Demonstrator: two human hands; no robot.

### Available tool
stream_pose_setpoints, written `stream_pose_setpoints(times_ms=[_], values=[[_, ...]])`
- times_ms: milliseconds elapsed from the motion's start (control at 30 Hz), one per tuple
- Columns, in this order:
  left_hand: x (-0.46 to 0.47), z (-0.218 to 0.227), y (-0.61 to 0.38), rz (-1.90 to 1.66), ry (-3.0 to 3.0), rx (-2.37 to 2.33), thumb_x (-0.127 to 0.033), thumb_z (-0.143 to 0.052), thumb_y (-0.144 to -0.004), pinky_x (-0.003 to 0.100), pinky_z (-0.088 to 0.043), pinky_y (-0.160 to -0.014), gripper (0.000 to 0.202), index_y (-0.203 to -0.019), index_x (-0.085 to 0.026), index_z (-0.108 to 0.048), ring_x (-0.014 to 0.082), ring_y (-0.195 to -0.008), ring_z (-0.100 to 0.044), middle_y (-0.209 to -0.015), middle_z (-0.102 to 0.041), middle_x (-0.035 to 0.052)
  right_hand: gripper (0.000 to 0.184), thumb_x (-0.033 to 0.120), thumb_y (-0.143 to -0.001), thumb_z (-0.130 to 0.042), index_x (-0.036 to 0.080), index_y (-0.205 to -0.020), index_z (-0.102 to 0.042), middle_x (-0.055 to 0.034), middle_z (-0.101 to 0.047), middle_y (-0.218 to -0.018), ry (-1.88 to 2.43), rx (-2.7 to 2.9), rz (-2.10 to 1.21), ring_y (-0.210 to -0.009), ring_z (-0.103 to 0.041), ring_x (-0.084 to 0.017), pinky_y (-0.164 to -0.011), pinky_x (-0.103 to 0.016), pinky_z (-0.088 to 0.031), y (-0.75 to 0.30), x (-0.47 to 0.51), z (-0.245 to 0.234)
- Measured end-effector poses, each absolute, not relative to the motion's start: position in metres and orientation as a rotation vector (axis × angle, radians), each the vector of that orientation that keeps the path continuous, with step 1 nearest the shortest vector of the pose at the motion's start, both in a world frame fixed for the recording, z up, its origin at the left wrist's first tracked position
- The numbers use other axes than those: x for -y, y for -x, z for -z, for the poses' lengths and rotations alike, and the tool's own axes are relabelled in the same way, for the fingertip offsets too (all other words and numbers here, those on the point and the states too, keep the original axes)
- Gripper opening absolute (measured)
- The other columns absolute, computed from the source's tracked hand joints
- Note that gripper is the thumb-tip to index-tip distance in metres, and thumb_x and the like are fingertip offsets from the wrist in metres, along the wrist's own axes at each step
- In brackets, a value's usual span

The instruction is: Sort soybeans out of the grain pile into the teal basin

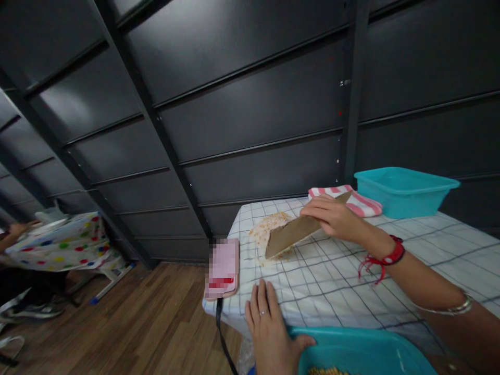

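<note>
My right hand (335, 215) grips a brown cardboard piece (294, 232), its lower edge resting on the checked tablecloth (336, 281) against a pile of small pale grains (266, 229). My left hand (273, 333), a ring on one finger, holds the rim of a teal basin (359, 349) at the table's near edge, thumb over the rim and fingers extended on the cloth. A few yellowish grains show inside that basin.
A second teal basin (404, 190) stands at the table's far right, with a pink-and-white striped cloth (361, 202) beside it. A pink phone (222, 268) lies at the table's left corner. Another person's hand (17, 228) rests at a polka-dot covered table (66, 242) far left. Dark slatted wall behind.
</note>
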State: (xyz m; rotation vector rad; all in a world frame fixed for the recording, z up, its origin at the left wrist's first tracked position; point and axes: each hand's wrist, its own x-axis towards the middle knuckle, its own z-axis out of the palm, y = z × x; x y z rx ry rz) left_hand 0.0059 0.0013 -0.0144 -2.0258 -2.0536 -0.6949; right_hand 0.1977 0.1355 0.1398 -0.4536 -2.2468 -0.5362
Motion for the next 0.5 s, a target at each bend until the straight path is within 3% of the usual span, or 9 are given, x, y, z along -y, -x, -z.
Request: stream_pose_setpoints(times_ms=[500], values=[[-0.0016, 0.0137, -0.0067, 0.689, 1.975, 2.057, -0.053, -0.069, -0.042, 0.057, -0.021, -0.096, 0.104, -0.126, -0.01, -0.025, 0.036, -0.121, -0.023, -0.131, -0.033, 0.0193, 0.033, 0.004, -0.07, -0.034, 0.017, -0.089, -0.057, -0.0046, -0.059, -0.08, 0.506, 2.289, 0.542, -0.077, -0.052, -0.016, -0.073, -0.035, -0.041, -0.2026, -0.1386, -0.139]])
